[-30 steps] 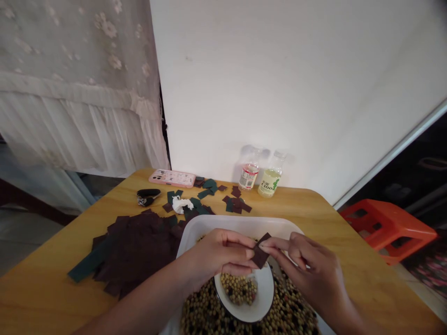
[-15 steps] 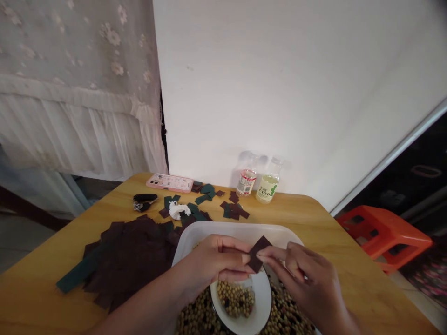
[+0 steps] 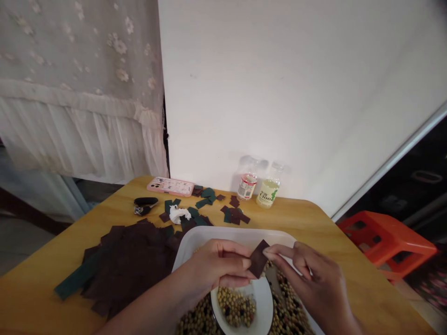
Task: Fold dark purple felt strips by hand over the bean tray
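Note:
My left hand pinches a dark brown square piece, thin like cloth or paper, by its left corner. My right hand has its thumb and index fingertips closed at the upper right edge of the same piece. Beneath both hands sits a white bowl partly filled with small round beads, mostly yellowish with some black. The bowl rests in a white plastic tub, among many more such beads. My left hand and the piece hide part of the bowl.
A heap of dark brown pieces lies left of the tub, with a green strip. Behind are crumpled tissue, keys, a pink phone and two bottles. An orange stool stands right of the table.
My right fingertips have shifted from the middle of the brown piece toward its upper right edge. My left hand keeps its hold. The whole view has tilted slightly.

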Demonstrator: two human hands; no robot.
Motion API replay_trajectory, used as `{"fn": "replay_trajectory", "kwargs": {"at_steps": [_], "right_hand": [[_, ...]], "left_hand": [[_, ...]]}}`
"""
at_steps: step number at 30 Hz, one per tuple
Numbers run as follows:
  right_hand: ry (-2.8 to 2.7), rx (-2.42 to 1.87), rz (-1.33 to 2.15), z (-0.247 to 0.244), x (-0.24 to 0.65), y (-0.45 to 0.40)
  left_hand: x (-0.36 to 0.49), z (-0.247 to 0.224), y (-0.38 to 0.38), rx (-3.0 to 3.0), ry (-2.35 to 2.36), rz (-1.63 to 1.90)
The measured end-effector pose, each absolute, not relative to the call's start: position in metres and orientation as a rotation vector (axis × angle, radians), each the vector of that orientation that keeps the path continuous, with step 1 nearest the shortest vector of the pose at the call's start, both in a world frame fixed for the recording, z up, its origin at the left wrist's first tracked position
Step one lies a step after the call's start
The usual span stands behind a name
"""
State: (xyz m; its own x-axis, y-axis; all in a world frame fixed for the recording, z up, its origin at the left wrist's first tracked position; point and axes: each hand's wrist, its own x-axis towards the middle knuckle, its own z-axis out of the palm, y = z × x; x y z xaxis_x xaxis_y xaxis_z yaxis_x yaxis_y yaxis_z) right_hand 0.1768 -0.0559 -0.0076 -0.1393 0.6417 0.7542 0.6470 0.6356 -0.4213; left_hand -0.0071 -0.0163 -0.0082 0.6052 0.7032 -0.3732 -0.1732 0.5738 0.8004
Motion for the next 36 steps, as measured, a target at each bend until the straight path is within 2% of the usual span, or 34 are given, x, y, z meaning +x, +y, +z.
{"fn": "replay_trajectory", "kwargs": {"at_steps": [6,12,19,25,36], "right_hand": [[-1.772,-1.063,0.036,-0.004,0.18,-0.052],[-1.705,-1.127,0.27,-0.004,0.184,-0.049],[-1.783,-1.054,0.368,-0.004,0.177,-0.053],[-1.877,-1.007,0.084,-0.003,0.174,-0.056],[-1.92,-0.985,0.048,-0.005,0.173,-0.06]], "left_hand": [[-0.008,-0.007,-0.017,0.841,0.727,0.544],[-0.007,-0.007,-0.017,0.843,0.752,0.532],[-0.008,-0.007,-0.018,0.836,0.668,0.495],[-0.008,-0.011,-0.017,0.853,0.676,0.484],[-0.008,-0.009,-0.018,0.894,0.653,0.464]]}}
